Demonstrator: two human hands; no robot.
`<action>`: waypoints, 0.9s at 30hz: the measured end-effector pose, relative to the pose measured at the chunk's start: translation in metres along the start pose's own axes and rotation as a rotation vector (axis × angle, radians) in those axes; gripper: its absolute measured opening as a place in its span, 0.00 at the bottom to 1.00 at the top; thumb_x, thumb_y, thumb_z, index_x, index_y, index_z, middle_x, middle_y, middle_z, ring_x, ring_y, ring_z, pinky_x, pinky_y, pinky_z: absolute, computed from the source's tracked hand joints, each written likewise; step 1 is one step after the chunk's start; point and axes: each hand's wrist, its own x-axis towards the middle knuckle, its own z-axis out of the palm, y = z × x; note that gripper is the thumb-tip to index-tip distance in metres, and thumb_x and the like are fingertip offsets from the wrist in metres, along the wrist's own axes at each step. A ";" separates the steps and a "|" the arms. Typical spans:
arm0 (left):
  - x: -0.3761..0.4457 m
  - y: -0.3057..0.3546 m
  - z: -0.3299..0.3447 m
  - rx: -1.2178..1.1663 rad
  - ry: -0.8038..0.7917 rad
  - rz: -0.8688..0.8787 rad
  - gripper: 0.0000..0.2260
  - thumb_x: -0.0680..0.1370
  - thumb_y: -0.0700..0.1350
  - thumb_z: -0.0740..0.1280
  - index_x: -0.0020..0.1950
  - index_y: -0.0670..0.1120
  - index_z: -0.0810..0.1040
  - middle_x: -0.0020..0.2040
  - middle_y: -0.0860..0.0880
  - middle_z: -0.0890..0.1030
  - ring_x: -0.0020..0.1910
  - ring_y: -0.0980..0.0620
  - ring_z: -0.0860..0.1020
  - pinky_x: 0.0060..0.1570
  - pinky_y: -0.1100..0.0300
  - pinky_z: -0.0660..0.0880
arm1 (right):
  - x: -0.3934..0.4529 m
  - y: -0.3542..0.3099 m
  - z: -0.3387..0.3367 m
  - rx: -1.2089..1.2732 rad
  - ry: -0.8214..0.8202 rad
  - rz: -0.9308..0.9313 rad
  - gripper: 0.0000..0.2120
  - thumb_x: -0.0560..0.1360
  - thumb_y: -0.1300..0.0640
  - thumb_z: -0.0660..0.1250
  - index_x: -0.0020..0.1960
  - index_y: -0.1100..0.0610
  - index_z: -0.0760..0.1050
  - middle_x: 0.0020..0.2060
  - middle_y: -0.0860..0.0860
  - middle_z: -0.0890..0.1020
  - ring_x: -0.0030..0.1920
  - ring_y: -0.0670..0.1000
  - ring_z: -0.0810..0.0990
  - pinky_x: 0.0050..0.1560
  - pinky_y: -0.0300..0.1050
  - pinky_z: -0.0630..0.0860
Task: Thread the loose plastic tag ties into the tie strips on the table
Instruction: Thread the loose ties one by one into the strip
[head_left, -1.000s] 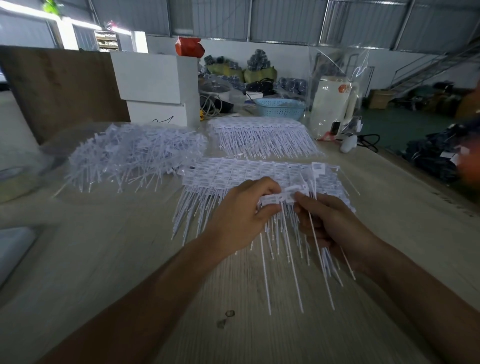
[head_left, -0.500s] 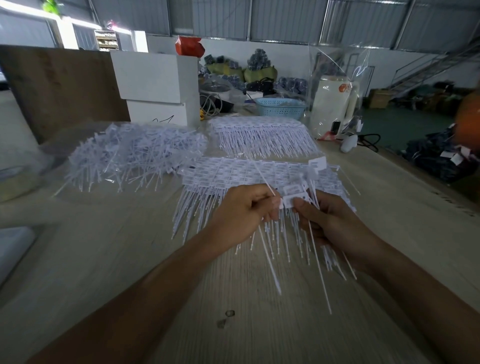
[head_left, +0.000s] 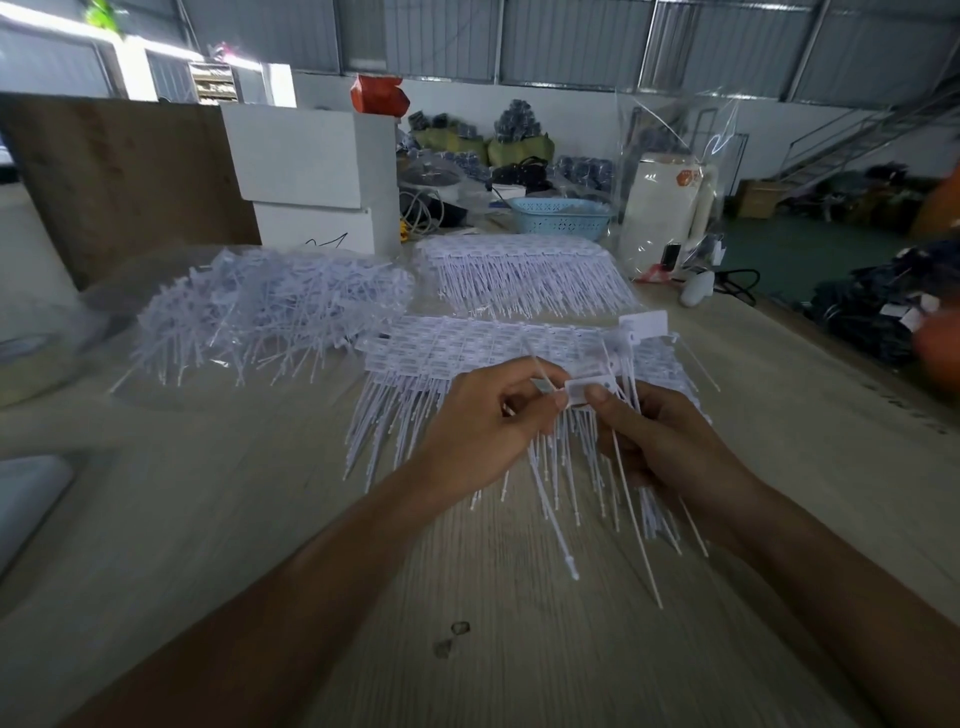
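Observation:
A flat strip of joined white tag ties (head_left: 467, 348) lies on the table in front of me, tails pointing toward me. My left hand (head_left: 483, 426) pinches a loose tie (head_left: 553, 525) near its head, its tail hanging down over the table. My right hand (head_left: 660, 441) pinches the rectangular head of another white tie (head_left: 592, 387), with a few more tie tails running through its fingers. The two hands meet just above the strip's near edge. A heap of loose ties (head_left: 260, 312) lies to the left. A second strip (head_left: 524, 270) lies farther back.
White boxes (head_left: 311, 176) stand behind the heap, with a blue basket (head_left: 561, 215) and a white appliance (head_left: 660, 213) in a clear bag at the back right. A brown board (head_left: 119, 176) leans at the left. The table's edge (head_left: 852, 374) runs along the right.
My left hand has turned the loose tie from lying flat to upright, and its tail has slid down toward me. My right hand has stayed on the tie head.

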 end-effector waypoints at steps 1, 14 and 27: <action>0.000 0.000 0.000 0.006 -0.003 -0.003 0.05 0.79 0.42 0.70 0.54 0.47 0.83 0.34 0.52 0.84 0.34 0.53 0.83 0.37 0.58 0.77 | 0.000 0.000 0.000 0.015 0.015 0.006 0.14 0.75 0.44 0.67 0.35 0.49 0.81 0.26 0.49 0.61 0.24 0.46 0.59 0.23 0.37 0.59; 0.001 0.000 0.000 -0.053 0.049 -0.038 0.05 0.80 0.42 0.68 0.47 0.46 0.84 0.41 0.52 0.85 0.37 0.54 0.82 0.41 0.53 0.79 | 0.002 0.007 -0.002 -0.017 -0.078 0.066 0.20 0.77 0.44 0.63 0.38 0.59 0.69 0.27 0.51 0.65 0.25 0.47 0.60 0.26 0.38 0.59; 0.002 -0.006 0.006 -0.785 -0.020 -0.363 0.07 0.80 0.39 0.65 0.52 0.42 0.83 0.35 0.43 0.79 0.28 0.47 0.75 0.27 0.61 0.71 | 0.005 0.015 -0.001 -0.034 -0.135 0.023 0.21 0.82 0.44 0.58 0.37 0.57 0.65 0.30 0.54 0.72 0.28 0.53 0.72 0.28 0.48 0.73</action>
